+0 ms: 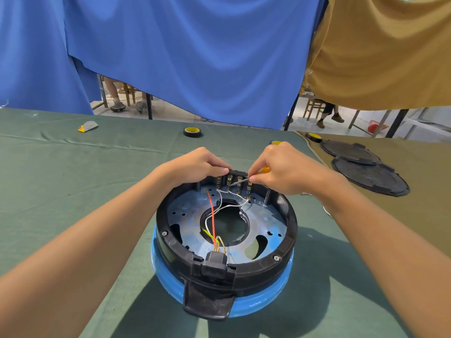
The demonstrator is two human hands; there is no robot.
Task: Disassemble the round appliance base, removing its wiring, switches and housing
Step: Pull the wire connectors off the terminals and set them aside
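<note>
Bright, even daylight. The round base [290,230] throws a soft dark shadow toward the viewer across the table [73,172], and its metal plate [266,218] carries a bluish sheen. Wide-angle distortion stretches the forearms [73,264] at the lower corners; the centre is sharp.

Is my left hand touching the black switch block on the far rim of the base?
Touching. The head view shows the left hand with its thumb pressed against the top edge of the switch block, no gap between them.
</note>
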